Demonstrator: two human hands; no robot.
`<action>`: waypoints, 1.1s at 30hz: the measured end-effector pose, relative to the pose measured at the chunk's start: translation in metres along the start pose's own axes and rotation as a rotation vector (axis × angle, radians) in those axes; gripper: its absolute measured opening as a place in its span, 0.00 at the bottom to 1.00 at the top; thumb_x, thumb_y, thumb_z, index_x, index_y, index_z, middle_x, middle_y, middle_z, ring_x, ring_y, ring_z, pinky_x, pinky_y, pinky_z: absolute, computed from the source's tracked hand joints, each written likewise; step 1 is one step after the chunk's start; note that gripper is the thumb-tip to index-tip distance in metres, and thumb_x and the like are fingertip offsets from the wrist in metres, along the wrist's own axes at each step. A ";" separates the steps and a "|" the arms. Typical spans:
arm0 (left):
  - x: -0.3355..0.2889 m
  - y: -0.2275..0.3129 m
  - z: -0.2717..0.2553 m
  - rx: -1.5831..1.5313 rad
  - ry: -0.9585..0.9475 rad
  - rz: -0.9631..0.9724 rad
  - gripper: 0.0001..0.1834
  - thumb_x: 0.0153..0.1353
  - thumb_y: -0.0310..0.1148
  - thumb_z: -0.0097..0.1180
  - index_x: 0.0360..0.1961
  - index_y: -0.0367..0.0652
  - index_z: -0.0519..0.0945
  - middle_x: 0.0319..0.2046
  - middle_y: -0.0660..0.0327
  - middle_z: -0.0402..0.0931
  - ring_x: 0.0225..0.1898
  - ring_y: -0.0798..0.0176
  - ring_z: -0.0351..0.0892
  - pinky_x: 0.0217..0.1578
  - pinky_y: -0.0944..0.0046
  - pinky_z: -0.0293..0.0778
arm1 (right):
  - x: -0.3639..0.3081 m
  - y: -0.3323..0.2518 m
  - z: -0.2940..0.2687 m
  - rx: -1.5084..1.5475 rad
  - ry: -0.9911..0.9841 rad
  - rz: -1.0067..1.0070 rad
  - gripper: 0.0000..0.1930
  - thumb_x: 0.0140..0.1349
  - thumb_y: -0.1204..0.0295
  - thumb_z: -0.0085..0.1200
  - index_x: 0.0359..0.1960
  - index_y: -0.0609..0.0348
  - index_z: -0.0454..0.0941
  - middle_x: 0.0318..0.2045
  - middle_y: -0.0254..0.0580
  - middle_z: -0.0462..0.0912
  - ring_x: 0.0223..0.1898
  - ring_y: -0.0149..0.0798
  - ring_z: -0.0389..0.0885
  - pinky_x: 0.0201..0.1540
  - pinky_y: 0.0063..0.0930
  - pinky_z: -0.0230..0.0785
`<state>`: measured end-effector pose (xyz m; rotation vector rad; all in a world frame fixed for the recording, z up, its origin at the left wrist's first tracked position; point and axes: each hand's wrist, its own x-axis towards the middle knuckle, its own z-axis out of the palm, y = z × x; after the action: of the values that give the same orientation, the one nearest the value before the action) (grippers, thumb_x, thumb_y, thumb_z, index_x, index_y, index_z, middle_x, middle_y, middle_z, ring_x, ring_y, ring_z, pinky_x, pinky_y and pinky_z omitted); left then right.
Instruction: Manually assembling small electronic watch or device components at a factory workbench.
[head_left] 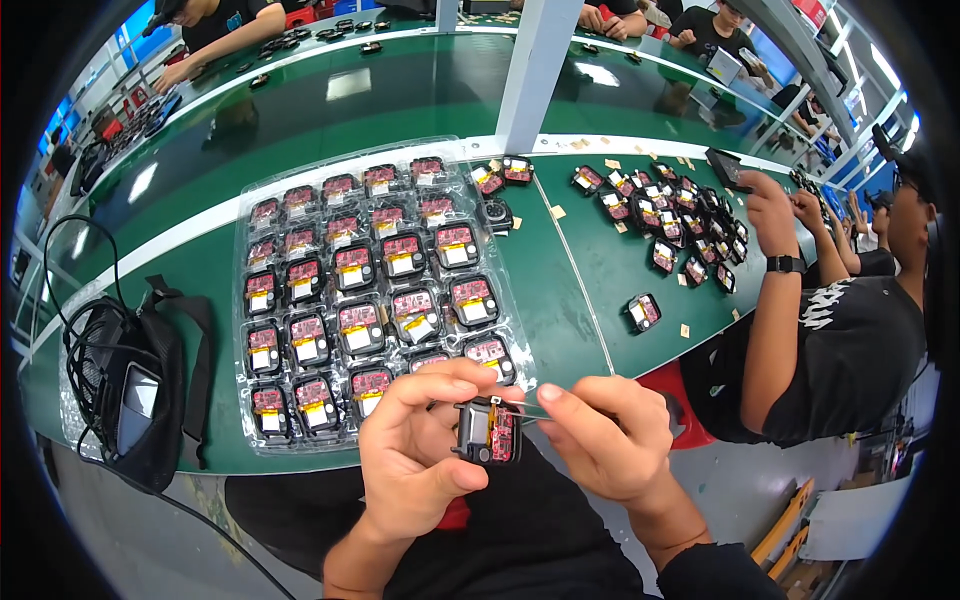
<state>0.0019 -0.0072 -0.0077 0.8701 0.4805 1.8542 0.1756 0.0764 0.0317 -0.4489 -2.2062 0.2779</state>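
My left hand (pixel 415 450) grips a small open watch case (pixel 488 440) by its edges, between thumb and fingers. The case is black, with a red circuit board, a grey block and a yellow flex strip inside. Pinched in my right hand (pixel 615 435) is a pair of thin metal tweezers (pixel 528 409). Their tip is at the upper edge of the case, near a small white part; whether it touches cannot be made out. Just beyond my hands lies a clear plastic tray (pixel 243 300) with rows of similar open cases, most showing a white block.
A heap of similar cases (pixel 680 215) lies to the right on the green bench (pixel 560 300), with one loose case (pixel 642 312) nearer. A black bag (pixel 150 390) with cables is at the left. A white post (pixel 533 80) rises ahead. A co-worker (pixel 840 330) sits at the right.
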 end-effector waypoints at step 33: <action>-0.006 0.000 0.015 0.078 0.223 -0.101 0.37 0.50 0.42 0.77 0.54 0.31 0.74 0.59 0.46 0.67 0.53 0.46 0.82 0.55 0.51 0.81 | -0.007 -0.013 0.014 0.001 0.115 0.129 0.09 0.51 0.81 0.69 0.35 0.65 0.84 0.27 0.41 0.81 0.22 0.37 0.81 0.22 0.27 0.71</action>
<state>0.0146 -0.0135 0.0002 0.6791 0.7264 1.8581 0.1654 0.0608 0.0225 -0.5930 -2.0685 0.3140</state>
